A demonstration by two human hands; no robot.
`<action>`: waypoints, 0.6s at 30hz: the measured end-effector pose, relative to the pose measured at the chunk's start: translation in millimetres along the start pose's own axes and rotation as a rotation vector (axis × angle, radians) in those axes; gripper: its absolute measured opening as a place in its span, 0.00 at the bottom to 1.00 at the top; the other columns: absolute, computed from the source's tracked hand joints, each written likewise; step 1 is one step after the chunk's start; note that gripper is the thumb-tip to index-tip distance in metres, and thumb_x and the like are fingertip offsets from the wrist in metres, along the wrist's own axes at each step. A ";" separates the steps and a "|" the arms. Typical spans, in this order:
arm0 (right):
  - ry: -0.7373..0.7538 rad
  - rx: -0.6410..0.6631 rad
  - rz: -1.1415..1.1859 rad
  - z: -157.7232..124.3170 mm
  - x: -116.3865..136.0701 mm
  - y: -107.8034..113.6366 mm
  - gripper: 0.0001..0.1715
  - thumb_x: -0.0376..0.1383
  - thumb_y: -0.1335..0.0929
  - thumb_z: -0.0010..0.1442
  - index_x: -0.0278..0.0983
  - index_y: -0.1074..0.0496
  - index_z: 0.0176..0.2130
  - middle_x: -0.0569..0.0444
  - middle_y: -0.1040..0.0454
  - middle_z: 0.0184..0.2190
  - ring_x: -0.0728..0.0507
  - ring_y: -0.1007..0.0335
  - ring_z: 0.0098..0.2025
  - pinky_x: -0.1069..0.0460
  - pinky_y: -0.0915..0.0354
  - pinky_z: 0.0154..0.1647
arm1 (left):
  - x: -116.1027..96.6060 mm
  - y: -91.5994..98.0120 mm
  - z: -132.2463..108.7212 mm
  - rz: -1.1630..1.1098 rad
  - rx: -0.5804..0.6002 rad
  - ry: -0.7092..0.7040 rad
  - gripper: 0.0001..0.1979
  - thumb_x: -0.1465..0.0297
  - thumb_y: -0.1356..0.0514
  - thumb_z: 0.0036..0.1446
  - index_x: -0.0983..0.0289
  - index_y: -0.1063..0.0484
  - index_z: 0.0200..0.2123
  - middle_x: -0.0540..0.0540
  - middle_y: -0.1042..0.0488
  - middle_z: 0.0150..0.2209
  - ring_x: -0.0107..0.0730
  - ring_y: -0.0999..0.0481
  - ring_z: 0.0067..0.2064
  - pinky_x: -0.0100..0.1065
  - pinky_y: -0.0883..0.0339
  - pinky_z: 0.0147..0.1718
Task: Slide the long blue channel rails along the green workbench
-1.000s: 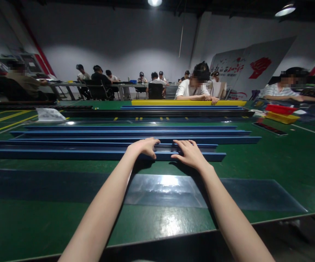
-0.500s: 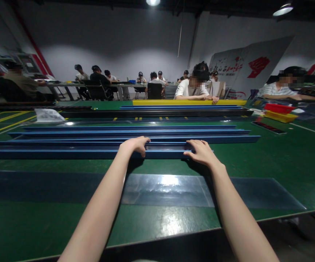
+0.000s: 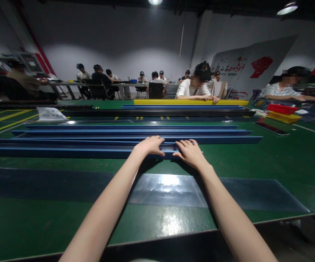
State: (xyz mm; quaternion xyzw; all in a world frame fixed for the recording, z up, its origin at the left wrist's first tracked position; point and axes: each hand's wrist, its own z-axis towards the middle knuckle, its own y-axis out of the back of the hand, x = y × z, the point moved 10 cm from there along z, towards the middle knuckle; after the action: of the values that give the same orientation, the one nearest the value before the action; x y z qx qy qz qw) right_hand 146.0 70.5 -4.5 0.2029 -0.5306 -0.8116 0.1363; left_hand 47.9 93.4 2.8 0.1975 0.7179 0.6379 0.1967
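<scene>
A long blue channel strip (image 3: 64,152) lies across the green table top (image 3: 283,163), its right end by my right hand. My left hand (image 3: 152,146) grips this strip near its right part, fingers over the far edge and thumb at the near side. Just to the right, my right hand (image 3: 187,150) grips the same strip close to its end, thumb toward the left hand. A small gap parts the two hands. Behind them lie several more blue strips (image 3: 223,139). A flat clear plastic sheet (image 3: 255,189) lies nearer, beneath my forearms.
Farther back are a black strip (image 3: 228,113) and a yellow strip (image 3: 173,102), where a person (image 3: 186,87) leans over. Red (image 3: 281,108) and yellow trays (image 3: 284,117) and a dark flat device (image 3: 271,128) sit at right. A white sheet (image 3: 50,114) is at left.
My left hand has moved right and my right hand has moved left, so they are closer together. The near blue strip's right end has shifted left. The view has moved slightly.
</scene>
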 end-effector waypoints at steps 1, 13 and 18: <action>-0.001 -0.002 -0.001 0.4 0.8 -0.3 0.33 0.52 0.43 0.58 0.34 0.38 0.54 0.41 0.33 0.50 0.37 0.39 0.50 0.43 0.54 0.53 | -3.3 -1.2 1.1 -0.003 -0.006 -0.011 0.36 0.56 0.41 0.47 0.63 0.45 0.57 0.61 0.40 0.57 0.43 0.40 0.57 0.37 0.45 0.52; -0.065 -0.009 0.056 -0.3 -5.6 -5.8 0.34 0.53 0.42 0.57 0.35 0.39 0.55 0.43 0.34 0.52 0.38 0.41 0.51 0.44 0.50 0.50 | -4.4 -16.1 8.6 -0.036 0.007 -0.041 0.38 0.55 0.44 0.51 0.66 0.51 0.60 0.64 0.44 0.59 0.46 0.45 0.59 0.40 0.49 0.53; -0.073 0.021 0.118 0.6 -7.2 -3.3 0.33 0.53 0.41 0.57 0.35 0.39 0.55 0.44 0.34 0.52 0.39 0.41 0.52 0.45 0.48 0.49 | -5.1 -14.2 8.2 -0.033 -0.003 -0.042 0.37 0.55 0.43 0.50 0.65 0.49 0.59 0.64 0.43 0.57 0.45 0.43 0.57 0.38 0.47 0.52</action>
State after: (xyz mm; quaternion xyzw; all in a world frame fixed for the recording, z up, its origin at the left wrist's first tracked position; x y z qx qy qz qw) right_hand 152.0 75.4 -5.9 0.1432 -0.5549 -0.8032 0.1624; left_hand 56.2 96.0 -12.1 0.1986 0.7158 0.6314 0.2225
